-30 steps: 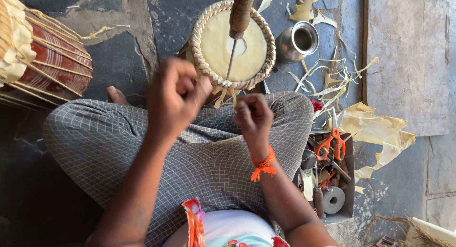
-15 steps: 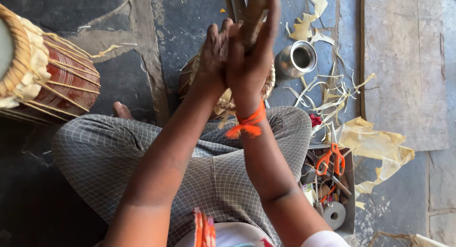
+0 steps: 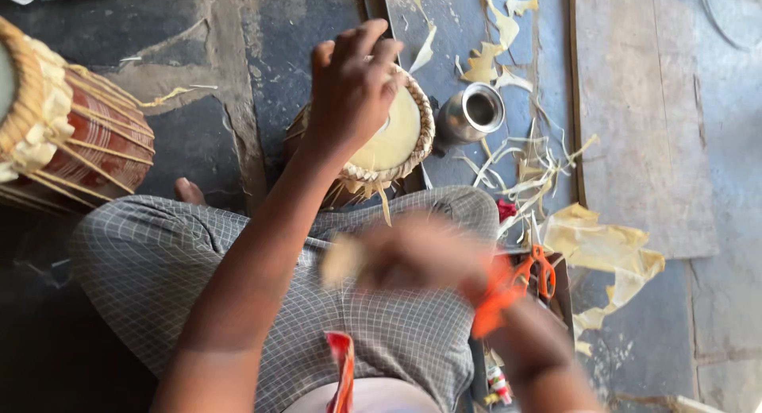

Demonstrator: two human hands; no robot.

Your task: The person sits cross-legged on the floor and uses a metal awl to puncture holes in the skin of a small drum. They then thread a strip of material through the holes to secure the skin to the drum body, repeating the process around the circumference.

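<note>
**Small drum: steadying the head**

The small round drum with a cream skin head and woven rim (image 3: 397, 135) stands between the knees, at 12 o'clock. The left hand (image 3: 349, 87) rests on it, fingers spread, gripping nothing. Keep that palm flat. The right hand (image 3: 413, 258) is blurred; its grip cannot be told.

Dark stone floor (image 3: 222, 79); steel cup (image 3: 474, 113) at 1 o'clock; pale trimmings (image 3: 532, 175) alongside.
</note>
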